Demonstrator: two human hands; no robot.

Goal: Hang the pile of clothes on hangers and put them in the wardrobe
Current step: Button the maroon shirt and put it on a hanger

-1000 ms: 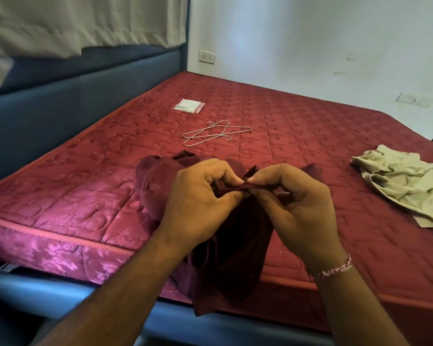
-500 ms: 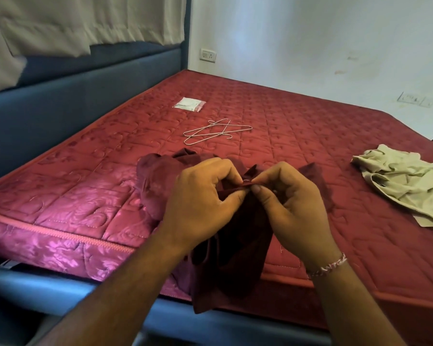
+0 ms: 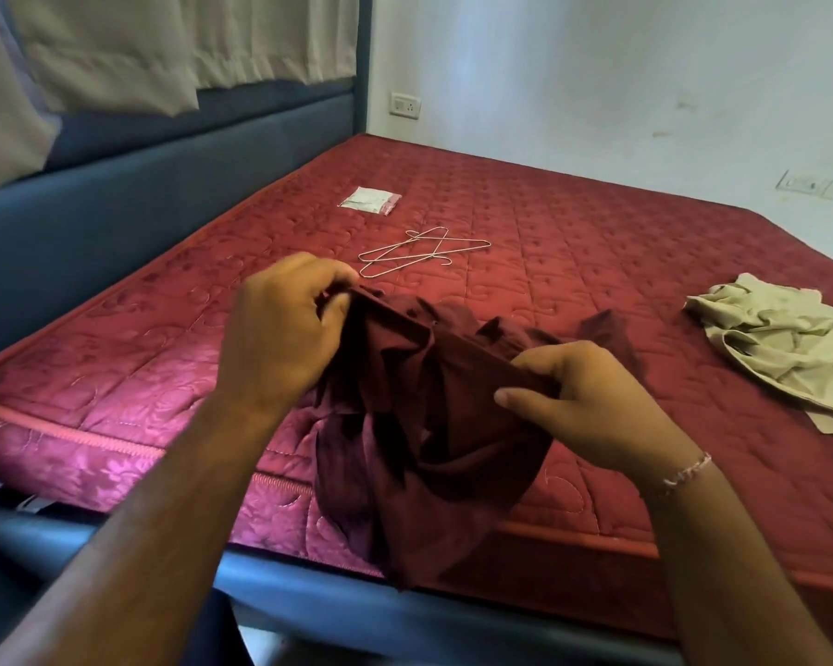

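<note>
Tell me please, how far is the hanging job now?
Nothing looks hung yet. Both the left hand and right hand grip the maroon garment over the mattress edge. The wire hangers lie unused beyond it, and the beige garment waits to the right. No wardrobe is in view.

The beige garment [image 3: 785,343] runs off the right edge; the packet's [image 3: 370,201] print is unreadable.

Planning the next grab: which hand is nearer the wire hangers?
Left hand, just in front of the wire hangers; right hand is further back and right.
</note>
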